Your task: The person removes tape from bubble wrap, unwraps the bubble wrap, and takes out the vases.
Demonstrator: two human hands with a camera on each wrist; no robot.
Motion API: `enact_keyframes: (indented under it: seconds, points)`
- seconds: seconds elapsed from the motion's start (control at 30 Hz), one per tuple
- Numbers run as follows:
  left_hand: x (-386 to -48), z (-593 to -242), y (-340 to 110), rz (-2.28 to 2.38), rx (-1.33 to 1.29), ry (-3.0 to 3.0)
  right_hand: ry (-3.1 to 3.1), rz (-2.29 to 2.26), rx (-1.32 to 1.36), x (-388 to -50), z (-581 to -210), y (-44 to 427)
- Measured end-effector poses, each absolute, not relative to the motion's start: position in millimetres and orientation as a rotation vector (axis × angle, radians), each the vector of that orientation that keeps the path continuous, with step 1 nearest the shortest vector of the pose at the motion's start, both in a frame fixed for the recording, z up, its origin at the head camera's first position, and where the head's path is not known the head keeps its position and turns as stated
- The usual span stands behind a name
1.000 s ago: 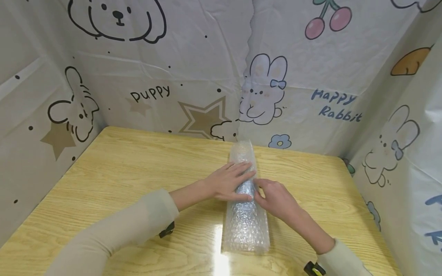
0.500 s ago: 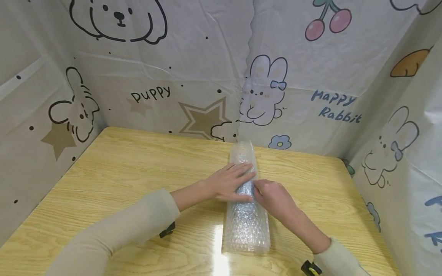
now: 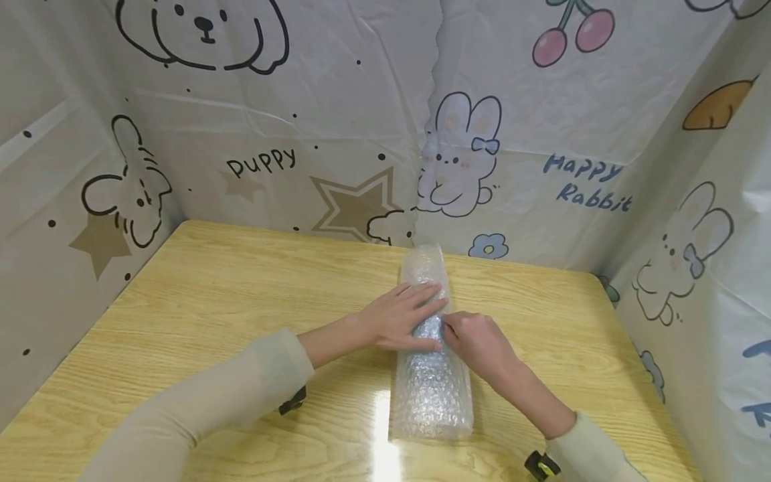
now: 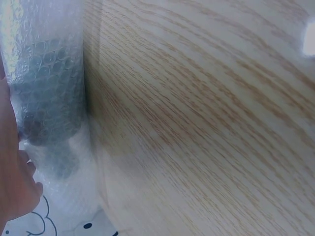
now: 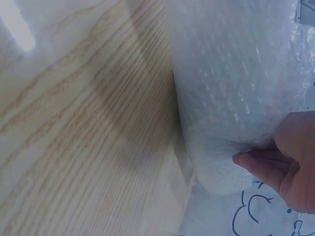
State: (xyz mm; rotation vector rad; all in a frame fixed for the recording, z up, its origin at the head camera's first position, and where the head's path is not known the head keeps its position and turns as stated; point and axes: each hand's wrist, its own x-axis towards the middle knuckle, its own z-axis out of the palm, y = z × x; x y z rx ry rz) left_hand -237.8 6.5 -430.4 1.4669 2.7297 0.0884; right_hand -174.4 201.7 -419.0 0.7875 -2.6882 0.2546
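A long roll of bubble wrap (image 3: 430, 402) lies on the table, its far end near the back edge. Through the layers in the left wrist view, a darker, roughly cylindrical object (image 4: 51, 83) shows; its kind is not clear. My left hand (image 3: 405, 318) rests across the top of the roll with fingers spread and straight. On the roll's right side, my right hand (image 3: 482, 343) pinches the wrap between thumb and curled fingers. The right wrist view shows this pinch (image 5: 290, 164) at the side of the bubble wrap (image 5: 231, 69).
The wood-grain table (image 3: 241, 294) extends to both sides of the roll. A printed cloth (image 3: 271, 114) with cartoon animals hangs behind it and at both sides. Bright glare (image 3: 385, 442) lies near the table's front. Dark wrist devices (image 3: 293, 400) sit by both sleeves.
My right hand has tightened its fingers and thumb against the wrap's side and turned slightly. My left hand has stayed in place on the roll. The near end of the wrap has shifted slightly right.
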Motion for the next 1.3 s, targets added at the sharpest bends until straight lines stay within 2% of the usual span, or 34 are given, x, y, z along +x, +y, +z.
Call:
enact_keyframes:
  seconds: [0.97, 1.3]
  points:
    - [-238, -431, 9, 0.078, 1.491, 2.746, -2.633, 0.477, 0.779, -187, -422, 215]
    - [-238, -432, 9, 0.08, 1.482, 2.743, -2.67, 0.402, 0.773, -185, -421, 213]
